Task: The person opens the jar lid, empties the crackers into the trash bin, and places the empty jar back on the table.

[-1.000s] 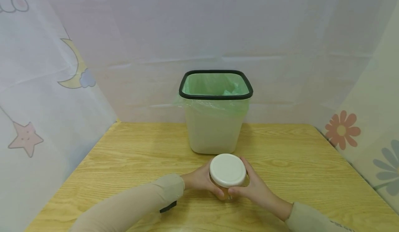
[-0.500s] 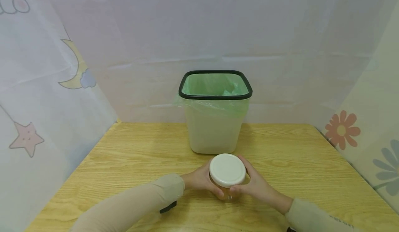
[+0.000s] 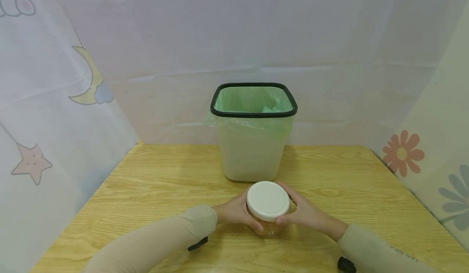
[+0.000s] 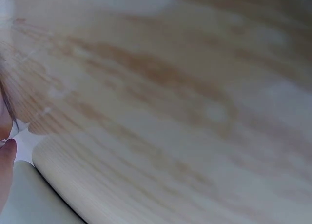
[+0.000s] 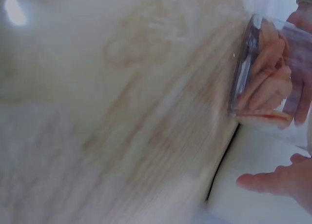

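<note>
A clear glass jar (image 5: 268, 72) with a white lid (image 3: 268, 201) stands upright on the table just in front of the bin. In the right wrist view, peach-coloured pieces show through its glass. My left hand (image 3: 236, 214) grips the jar's left side, its thumb across the front. My right hand (image 3: 302, 212) holds the lid's right edge, with the thumb at the front and fingers around the far side. Only a sliver of a finger (image 4: 7, 160) appears at the edge of the left wrist view. The far fingers of both hands are partly hidden by the jar.
A pale bin (image 3: 253, 150) with a black rim and a green liner bag stands right behind the jar. The wood-grain table (image 3: 165, 175) extends to both sides. Printed cloth (image 3: 176, 61) hangs at the back and sides.
My right hand has turned a little around the lid, its thumb sliding right and its forearm rolling so a black wrist device shows. The left hand and jar stay in place.
</note>
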Action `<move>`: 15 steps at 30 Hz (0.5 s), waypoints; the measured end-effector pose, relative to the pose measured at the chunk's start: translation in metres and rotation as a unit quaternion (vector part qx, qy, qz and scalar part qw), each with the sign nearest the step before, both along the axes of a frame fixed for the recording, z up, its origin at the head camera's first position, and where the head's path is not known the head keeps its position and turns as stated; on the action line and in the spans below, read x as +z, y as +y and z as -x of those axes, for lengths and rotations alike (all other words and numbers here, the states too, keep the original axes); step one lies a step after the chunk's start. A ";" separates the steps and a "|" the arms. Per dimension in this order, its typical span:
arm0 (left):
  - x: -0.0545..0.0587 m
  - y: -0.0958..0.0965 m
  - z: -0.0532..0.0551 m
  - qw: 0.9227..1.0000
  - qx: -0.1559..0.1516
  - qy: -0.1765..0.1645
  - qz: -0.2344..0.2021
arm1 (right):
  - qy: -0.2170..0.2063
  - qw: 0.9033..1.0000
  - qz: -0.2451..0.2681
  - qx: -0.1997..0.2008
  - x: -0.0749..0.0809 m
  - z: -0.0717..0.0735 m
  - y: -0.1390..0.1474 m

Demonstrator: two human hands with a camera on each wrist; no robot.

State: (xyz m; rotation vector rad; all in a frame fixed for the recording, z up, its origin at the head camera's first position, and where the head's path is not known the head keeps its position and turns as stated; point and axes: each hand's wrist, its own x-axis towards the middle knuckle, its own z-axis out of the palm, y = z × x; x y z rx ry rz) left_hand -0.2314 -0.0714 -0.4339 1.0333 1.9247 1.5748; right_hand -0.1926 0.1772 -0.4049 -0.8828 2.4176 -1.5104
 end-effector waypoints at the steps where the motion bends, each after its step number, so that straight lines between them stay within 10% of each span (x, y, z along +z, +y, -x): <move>1: 0.000 0.000 0.000 1.000 -0.001 0.002 -0.002 | 0.000 1.000 -0.002 0.005 0.000 0.001 0.001; 15: 0.001 0.001 -0.001 1.000 -0.001 -0.007 -0.002 | 0.031 0.999 0.036 0.011 -0.004 -0.003 0.004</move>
